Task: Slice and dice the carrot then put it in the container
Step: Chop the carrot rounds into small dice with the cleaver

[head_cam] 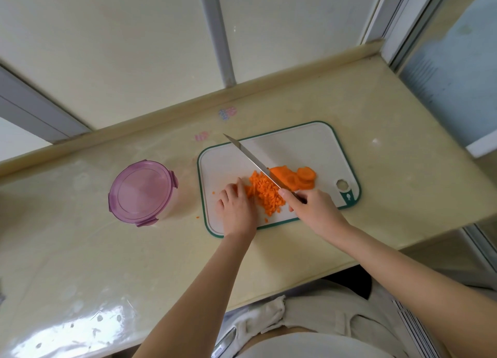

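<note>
A white cutting board point(295, 142) with a green rim lies on the counter. On it sits a heap of diced carrot point(265, 195), with several round carrot slices point(298, 178) to its right. My right hand point(313, 209) grips the handle of a knife point(252, 161), whose blade runs up and left between dice and slices. My left hand point(236, 207) rests on the board at the heap's left edge, fingers curled against the dice. A round container point(142, 193) with a purple clip lid stands shut to the left of the board.
The cream counter point(107, 263) has a raised back ledge point(161, 113) and ends at the right near a glass door. A few stray carrot bits point(197, 217) lie by the board. A plastic film covers the counter at lower left.
</note>
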`<state>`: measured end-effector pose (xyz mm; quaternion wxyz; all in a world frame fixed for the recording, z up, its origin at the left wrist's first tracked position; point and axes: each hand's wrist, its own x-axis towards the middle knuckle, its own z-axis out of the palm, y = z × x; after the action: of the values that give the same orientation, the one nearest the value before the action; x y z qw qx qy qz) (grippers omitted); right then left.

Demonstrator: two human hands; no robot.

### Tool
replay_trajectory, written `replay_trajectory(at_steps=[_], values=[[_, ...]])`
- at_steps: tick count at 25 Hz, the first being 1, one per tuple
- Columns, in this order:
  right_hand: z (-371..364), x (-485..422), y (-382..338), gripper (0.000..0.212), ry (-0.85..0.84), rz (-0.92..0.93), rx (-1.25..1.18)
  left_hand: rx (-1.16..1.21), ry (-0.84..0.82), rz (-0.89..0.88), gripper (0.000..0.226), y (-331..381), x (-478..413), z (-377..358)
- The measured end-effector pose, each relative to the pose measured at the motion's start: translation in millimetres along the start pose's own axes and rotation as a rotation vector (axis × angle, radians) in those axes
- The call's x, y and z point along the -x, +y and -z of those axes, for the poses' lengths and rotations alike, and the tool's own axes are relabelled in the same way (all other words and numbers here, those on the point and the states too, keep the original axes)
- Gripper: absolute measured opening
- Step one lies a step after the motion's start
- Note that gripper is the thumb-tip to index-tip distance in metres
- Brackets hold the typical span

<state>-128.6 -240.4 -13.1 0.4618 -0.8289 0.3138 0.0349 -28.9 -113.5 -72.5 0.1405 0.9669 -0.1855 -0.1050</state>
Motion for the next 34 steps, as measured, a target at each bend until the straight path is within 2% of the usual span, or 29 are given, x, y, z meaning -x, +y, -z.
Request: replay_trajectory(at_steps=[8,11,16,24,28,34], values=[[-6,1,5,0.049,-0.011,0.004,0.0,0.117,0.017,-0.341,0.055,-37,-7,5],[-9,0,6,0.055,-0.005,0.011,-0.006,0.092,-0.027,-0.418,0.054,-48,-12,11],[-9,-1,1,0.053,0.001,0.021,-0.047,0.037,-0.127,-0.314,0.063,-35,-13,26],[-14,-2,-5,0.058,-0.03,-0.006,-0.132,0.018,-0.074,-0.288,0.031,-29,-20,16],[-18,1,-11,0.051,-0.079,-0.058,-0.243,-0.004,-0.08,-0.304,0.025,-30,-22,18],[-33,6,-28,0.052,-0.145,-0.221,-0.425,0.039,-0.064,-0.281,0.021,-28,-20,18]])
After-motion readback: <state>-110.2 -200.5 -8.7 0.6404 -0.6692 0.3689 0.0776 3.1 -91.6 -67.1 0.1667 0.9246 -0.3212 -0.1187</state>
